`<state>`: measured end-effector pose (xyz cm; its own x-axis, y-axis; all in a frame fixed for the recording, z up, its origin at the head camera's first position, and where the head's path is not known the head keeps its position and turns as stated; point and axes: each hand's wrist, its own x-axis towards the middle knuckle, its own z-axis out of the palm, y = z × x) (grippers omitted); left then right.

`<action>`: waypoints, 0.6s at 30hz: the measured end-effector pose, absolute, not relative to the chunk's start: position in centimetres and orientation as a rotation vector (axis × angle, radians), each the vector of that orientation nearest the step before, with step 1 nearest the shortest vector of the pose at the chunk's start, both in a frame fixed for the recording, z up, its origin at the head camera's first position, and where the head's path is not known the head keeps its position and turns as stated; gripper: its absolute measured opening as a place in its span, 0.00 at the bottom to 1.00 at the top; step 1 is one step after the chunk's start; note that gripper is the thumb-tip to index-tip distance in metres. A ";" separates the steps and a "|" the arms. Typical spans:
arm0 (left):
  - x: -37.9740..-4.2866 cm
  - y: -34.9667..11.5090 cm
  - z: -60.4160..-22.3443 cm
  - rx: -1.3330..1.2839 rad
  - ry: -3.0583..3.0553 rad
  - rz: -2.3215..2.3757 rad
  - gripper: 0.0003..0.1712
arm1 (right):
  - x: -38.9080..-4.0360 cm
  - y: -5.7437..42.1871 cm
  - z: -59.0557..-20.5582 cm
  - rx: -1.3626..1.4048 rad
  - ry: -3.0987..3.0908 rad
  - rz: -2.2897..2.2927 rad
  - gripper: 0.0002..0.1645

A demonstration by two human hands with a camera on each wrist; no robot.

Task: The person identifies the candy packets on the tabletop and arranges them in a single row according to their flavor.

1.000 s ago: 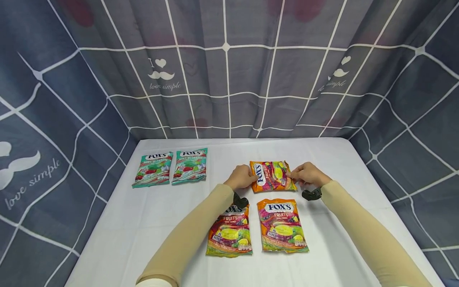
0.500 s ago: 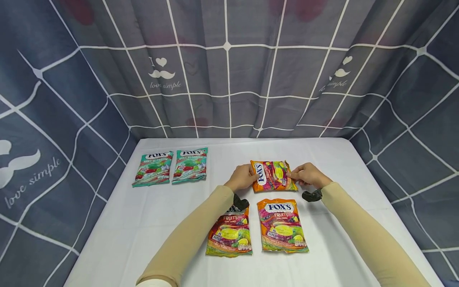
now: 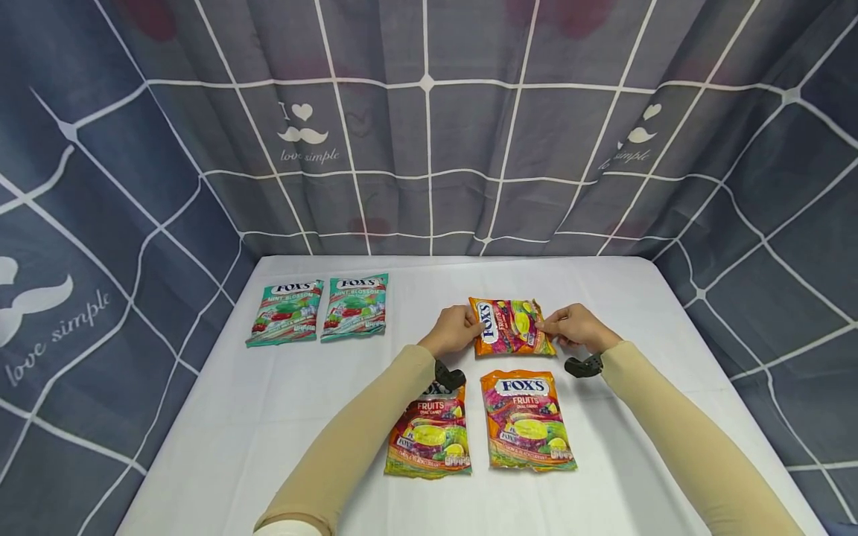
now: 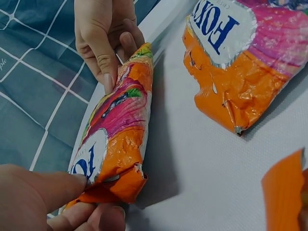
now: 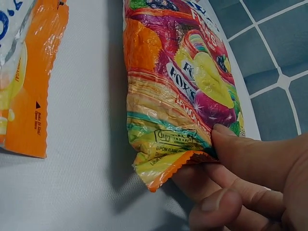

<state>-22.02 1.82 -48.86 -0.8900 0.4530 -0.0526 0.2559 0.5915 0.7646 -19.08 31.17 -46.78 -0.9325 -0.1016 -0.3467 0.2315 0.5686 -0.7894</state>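
Note:
A candy bag (image 3: 512, 327) in orange and magenta, printed FOX'S FRUITS, is turned sideways between my two hands. My left hand (image 3: 451, 331) pinches its top end, by the logo, with the thumb on the front and fingers behind. At the opposite end my right hand (image 3: 578, 327) pinches the bottom seam between thumb and fingers, as the right wrist view's thumb (image 5: 250, 156) shows. Below lie two matching bags, a right one (image 3: 529, 428) and a left one (image 3: 429, 439), the latter partly covered by my left forearm and wrist camera.
Two teal FOX'S Mint Blossom bags lie side by side at the far left, an outer one (image 3: 287, 316) and an inner one (image 3: 355, 307). Everything rests on a white-covered table (image 3: 281, 402). Dark checked curtains (image 3: 375, 164) enclose its back and sides.
The held bag has shifted very slightly to the right, still between both hands. The other bags stay where they were.

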 end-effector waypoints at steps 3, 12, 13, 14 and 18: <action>-22.2 1.7 -48.9 0.584 2.556 1.215 0.13 | -19.1 31.2 -46.7 0.102 2.442 -1.316 0.20; -22.2 1.3 -48.6 0.556 2.537 1.260 0.12 | -18.8 30.8 -46.8 0.076 2.420 -1.375 0.20; -22.2 1.3 -48.5 0.554 2.539 1.260 0.12 | -18.8 30.7 -46.8 0.073 2.419 -1.383 0.19; -22.2 1.3 -48.5 0.551 2.539 1.261 0.12 | -18.8 30.6 -46.7 0.072 2.419 -1.389 0.19; -22.1 1.2 -48.2 0.548 2.543 1.271 0.11 | -18.6 30.3 -46.6 0.076 2.420 -1.405 0.19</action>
<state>-22.15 1.19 -48.18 -0.8993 0.4344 -0.0500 0.2208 0.5498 0.8056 -18.64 30.33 -46.59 -0.9406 -0.1227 -0.3165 0.2140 0.5093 -0.8336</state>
